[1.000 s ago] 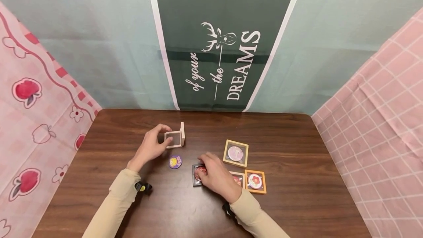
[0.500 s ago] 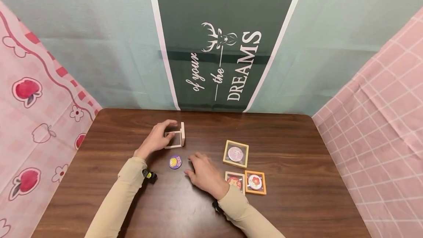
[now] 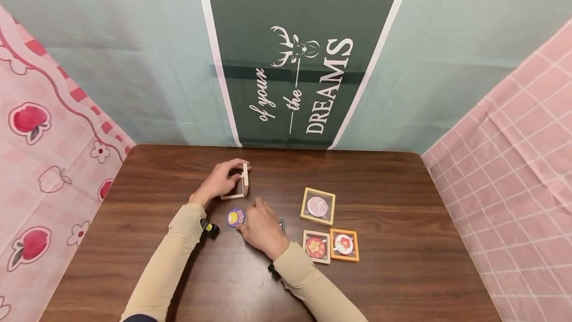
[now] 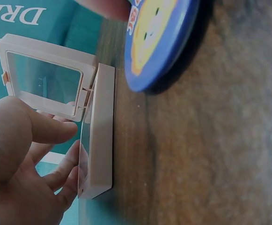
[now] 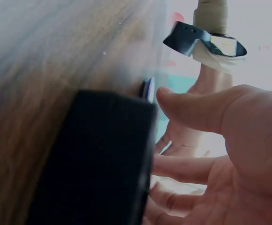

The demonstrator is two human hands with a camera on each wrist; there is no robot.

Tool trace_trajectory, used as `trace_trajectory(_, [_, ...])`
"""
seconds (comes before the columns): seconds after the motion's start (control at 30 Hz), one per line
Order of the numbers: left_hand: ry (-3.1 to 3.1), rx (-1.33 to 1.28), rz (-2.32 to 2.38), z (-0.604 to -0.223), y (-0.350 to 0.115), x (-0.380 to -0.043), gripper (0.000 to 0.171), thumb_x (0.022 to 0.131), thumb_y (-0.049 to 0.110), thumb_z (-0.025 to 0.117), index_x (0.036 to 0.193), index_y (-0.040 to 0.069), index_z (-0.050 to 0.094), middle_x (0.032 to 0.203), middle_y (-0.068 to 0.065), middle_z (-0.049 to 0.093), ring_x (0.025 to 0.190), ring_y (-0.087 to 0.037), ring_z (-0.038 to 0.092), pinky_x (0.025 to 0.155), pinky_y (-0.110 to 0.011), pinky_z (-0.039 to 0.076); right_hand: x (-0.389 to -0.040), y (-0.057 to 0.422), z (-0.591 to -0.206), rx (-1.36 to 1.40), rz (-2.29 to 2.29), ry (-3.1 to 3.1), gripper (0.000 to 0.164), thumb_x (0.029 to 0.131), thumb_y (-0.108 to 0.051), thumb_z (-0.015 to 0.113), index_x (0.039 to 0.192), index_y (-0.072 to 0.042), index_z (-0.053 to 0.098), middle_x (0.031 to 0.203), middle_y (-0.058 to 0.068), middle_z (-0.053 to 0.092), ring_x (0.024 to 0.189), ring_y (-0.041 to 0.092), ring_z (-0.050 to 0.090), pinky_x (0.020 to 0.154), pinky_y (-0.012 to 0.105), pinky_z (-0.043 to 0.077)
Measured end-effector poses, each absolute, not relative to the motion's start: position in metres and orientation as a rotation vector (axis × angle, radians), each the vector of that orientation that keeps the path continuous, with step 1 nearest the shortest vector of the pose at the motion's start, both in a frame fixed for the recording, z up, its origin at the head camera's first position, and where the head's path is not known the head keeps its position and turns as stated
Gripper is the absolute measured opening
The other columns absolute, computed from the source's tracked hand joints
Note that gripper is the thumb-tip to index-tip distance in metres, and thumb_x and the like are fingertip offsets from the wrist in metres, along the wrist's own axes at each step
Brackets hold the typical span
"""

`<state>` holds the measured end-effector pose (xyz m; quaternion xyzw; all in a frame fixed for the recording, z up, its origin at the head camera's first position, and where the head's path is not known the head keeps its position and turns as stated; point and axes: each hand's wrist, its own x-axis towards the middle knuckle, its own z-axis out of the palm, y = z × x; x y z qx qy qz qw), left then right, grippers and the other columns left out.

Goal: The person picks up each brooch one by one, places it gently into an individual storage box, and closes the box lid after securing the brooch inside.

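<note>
My left hand [image 3: 220,181] is at a pale pink hinged frame [image 3: 245,183], its lid standing up from the base. In the left wrist view the thumb lies near the clear film of the frame [image 4: 100,136], with the fingertips at its edge and one finger behind the lid. A round purple badge [image 3: 234,217] with a yellow cartoon lies flat in front. Beside it is my right hand [image 3: 263,225], thumb right at the badge's edge, fingers loosely bent. A black frame [image 3: 282,225] is mostly hidden under that hand; its dark side [image 5: 98,159] fills the right wrist view's lower left.
To the right lie a yellow frame [image 3: 318,206] with a pink badge, a pale frame [image 3: 316,247] with a red star badge, and an orange frame [image 3: 344,245] with a flower badge. Printed cloth [image 3: 295,63] hangs behind the wooden table [image 3: 393,198].
The right hand has moved left from over the black frame to the purple badge. The left hand has moved right, further over the pale pink frame.
</note>
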<state>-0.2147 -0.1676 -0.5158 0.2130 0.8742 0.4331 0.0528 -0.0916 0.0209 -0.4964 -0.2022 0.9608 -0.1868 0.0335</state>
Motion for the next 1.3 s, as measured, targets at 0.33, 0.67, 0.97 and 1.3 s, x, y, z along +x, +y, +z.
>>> trace_trajectory(0.33, [2.634,0.648,1.322,-0.522,-0.166,-0.214,0.034,0.101,-0.009,0.06,0.131,0.003,0.07,0.123,-0.01,0.078,0.121,-0.032,0.071,0.106,-0.053,0.054,-0.09,0.015,-0.502,-0.525,-0.579,3.005,0.037,0.087,-0.037,0.089,0.1,-0.005,0.076,0.102,0.009,0.062,0.086,0.026,0.06,0.077,0.04,0.052])
trace_trajectory(0.67, [2.621,0.668,1.312,-0.523,-0.166,-0.213,0.028,0.101,-0.008,0.061,0.124,0.003,0.073,0.118,-0.011,0.08,0.113,-0.029,0.073,0.102,-0.051,0.055,-0.089,0.013,-0.506,-0.517,-0.592,3.039,0.032,0.086,-0.034,0.09,0.102,-0.009,0.077,0.102,0.007,0.062,0.089,0.027,0.061,0.077,0.041,0.052])
trace_trajectory(0.97, [2.675,0.67,1.242,-0.518,-0.176,-0.211,0.026,0.1,-0.005,0.061,0.121,0.006,0.074,0.107,-0.011,0.077,0.104,-0.027,0.071,0.093,-0.048,0.055,-0.091,0.009,-0.504,-0.527,-0.578,3.045,0.033,0.086,-0.038,0.089,0.102,-0.011,0.078,0.103,0.007,0.064,0.09,0.028,0.062,0.078,0.042,0.052])
trace_trajectory(1.3, [2.69,0.592,1.217,-0.519,-0.186,-0.209,0.01,0.097,-0.001,0.063,0.097,0.008,0.067,0.098,-0.01,0.074,0.092,-0.023,0.066,0.084,-0.04,0.052,-0.091,0.008,-0.504,-0.524,-0.628,3.031,0.035,0.085,-0.032,0.09,0.112,-0.013,0.08,0.104,0.007,0.065,0.091,0.027,0.063,0.076,0.039,0.05])
